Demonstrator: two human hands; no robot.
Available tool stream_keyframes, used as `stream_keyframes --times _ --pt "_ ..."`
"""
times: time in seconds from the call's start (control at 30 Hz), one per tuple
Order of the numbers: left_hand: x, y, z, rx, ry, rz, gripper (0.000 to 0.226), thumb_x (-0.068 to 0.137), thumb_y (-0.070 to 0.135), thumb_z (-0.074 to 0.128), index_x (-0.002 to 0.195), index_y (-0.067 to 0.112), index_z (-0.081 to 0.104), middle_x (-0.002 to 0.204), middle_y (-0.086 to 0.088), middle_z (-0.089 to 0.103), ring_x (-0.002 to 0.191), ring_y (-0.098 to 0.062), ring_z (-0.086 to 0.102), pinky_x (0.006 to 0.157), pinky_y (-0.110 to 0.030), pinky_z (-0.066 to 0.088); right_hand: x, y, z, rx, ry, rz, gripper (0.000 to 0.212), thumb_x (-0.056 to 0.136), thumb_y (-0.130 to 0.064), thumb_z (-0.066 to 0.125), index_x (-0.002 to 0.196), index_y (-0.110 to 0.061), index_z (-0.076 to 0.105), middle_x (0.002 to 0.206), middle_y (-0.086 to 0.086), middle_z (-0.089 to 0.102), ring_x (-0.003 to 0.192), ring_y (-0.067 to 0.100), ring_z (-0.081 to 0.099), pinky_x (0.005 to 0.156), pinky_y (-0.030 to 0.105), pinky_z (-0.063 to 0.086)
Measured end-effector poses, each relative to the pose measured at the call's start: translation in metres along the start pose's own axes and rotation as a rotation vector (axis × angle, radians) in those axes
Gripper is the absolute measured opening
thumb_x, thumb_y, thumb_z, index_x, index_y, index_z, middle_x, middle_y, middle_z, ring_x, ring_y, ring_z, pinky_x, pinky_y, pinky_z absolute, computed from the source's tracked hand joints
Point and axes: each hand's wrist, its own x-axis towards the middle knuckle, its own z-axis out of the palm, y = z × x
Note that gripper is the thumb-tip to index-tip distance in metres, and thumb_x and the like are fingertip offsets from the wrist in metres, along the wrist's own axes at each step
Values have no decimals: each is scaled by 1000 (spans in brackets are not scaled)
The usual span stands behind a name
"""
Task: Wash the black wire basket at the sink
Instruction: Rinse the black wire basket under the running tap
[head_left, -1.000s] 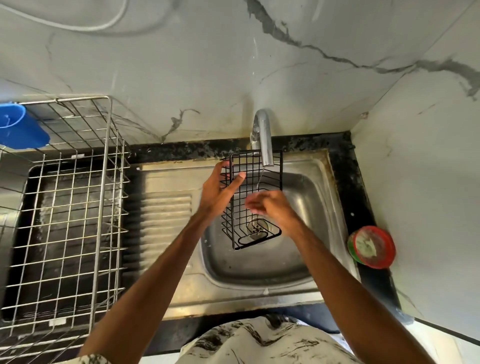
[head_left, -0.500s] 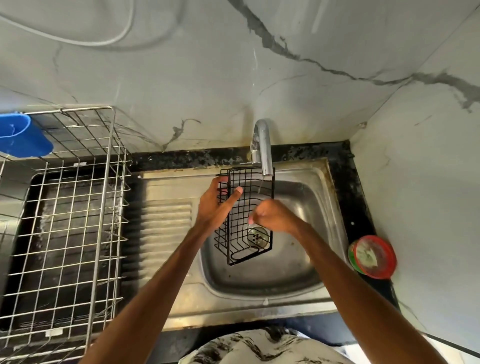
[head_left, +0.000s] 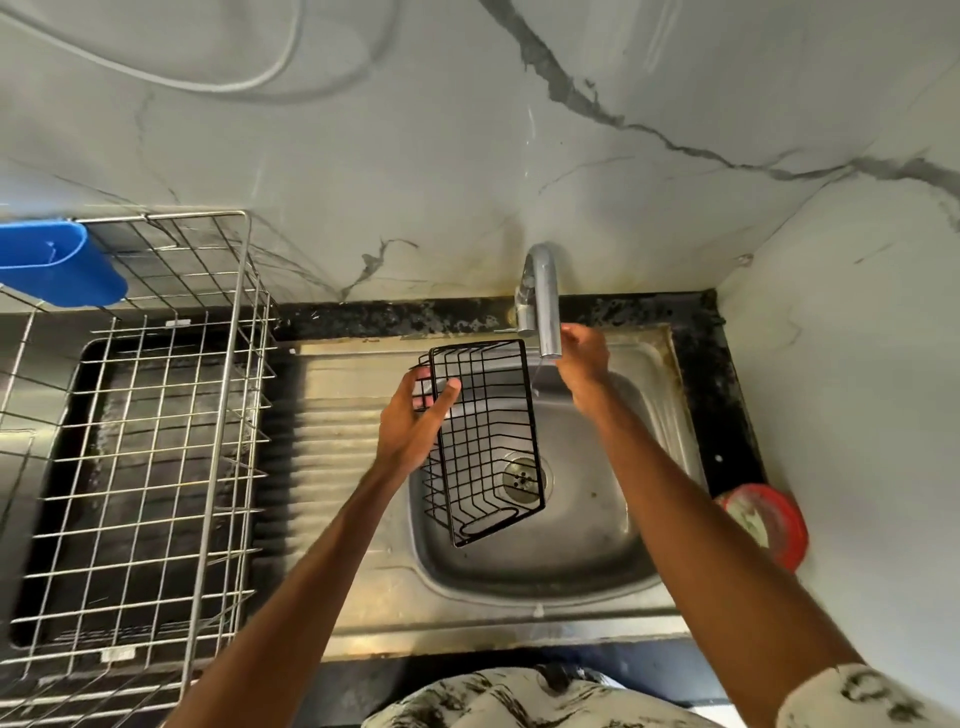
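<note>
Here, tap (head_left: 543, 301) sits between black wire basket (head_left: 485, 441) and right hand (head_left: 584, 358); rack (head_left: 156, 441) left.

The stainless steel sink basin (head_left: 597, 519) is open across its right half and along its front rim. Its left half is taken by the black wire basket (head_left: 488, 441), which is tilted above the drain and gripped at its upper left edge by the left hand (head_left: 410, 421). The curved chrome tap (head_left: 545, 301) overhangs the back rim, and the right hand (head_left: 584, 358) at its spout crowds that corner. The ribbed steel draining board (head_left: 337, 441) gives a flat lane leftward, ending at the tall silver wire dish rack (head_left: 156, 441). A red-rimmed round tub (head_left: 769, 525) sits on the narrow black table edge (head_left: 696, 389), close to the marbled right wall (head_left: 857, 415).
</note>
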Motion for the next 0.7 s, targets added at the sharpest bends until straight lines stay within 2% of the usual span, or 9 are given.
stream_keyframes --times 0.07,0.1,0.2,0.23,0.3,0.4,0.5,0.63,0.7 --pt "4 -4 -5 0 10 1 69 89 70 63 143 28 52 104 24 65 92 7 63 87 -49 63 13 0 8 197 -200 237 44 90 -33 67 119 0 65 98 7 69 90 22 67 76 36 59" --pt "6 -8 -7 3 19 0 73 86 75 62 142 30 52 107 21 68 95 4 65 88 -49 63 18 1 12 314 -287 340 57 87 -37 68 127 2 58 112 14 66 99 26 66 73 33 57" --pt "9 -13 -10 0 23 -12 75 84 78 62 143 33 51 111 21 68 100 2 66 89 -50 62 32 5 18 539 -403 489 59 80 -19 78 130 -1 54 141 27 48 125 41 56 74 39 59" --pt "10 -14 -11 -7 19 -16 73 85 77 63 142 33 51 111 23 69 101 1 66 89 -50 62 34 5 19 626 -420 515 59 80 -14 78 132 2 53 140 28 49 123 42 57 72 42 61" --pt "12 -17 -11 -31 14 -30 72 83 77 64 140 35 53 112 21 71 103 -3 68 89 -51 62 29 -2 20 813 -405 600 38 98 -14 61 130 6 54 129 29 57 108 40 64 67 43 64" --pt "14 -19 -10 -49 1 -31 78 79 82 64 140 35 53 115 17 72 106 -8 69 90 -53 61 20 -8 23 911 -340 623 22 104 -16 51 108 4 60 103 28 69 94 38 68 79 44 61" --pt "15 -23 -10 -73 -4 -37 83 77 84 64 142 33 53 116 16 72 105 -5 69 89 -53 61 12 -15 26 938 -356 610 26 107 -16 45 104 4 61 89 27 74 81 35 74 86 40 58" --pt "12 -19 -14 -95 -12 -49 91 74 88 60 145 32 49 130 -1 69 108 -19 70 81 -47 65 5 -21 24 969 -379 627 55 107 -20 41 74 4 77 86 22 75 81 30 73 101 38 50" --pt "10 -16 -15 -103 -24 -58 94 71 87 59 146 30 48 128 -4 70 105 -24 72 68 -36 65 6 -21 23 999 -349 671 47 107 -20 43 85 6 75 89 21 75 89 29 72 102 39 52"
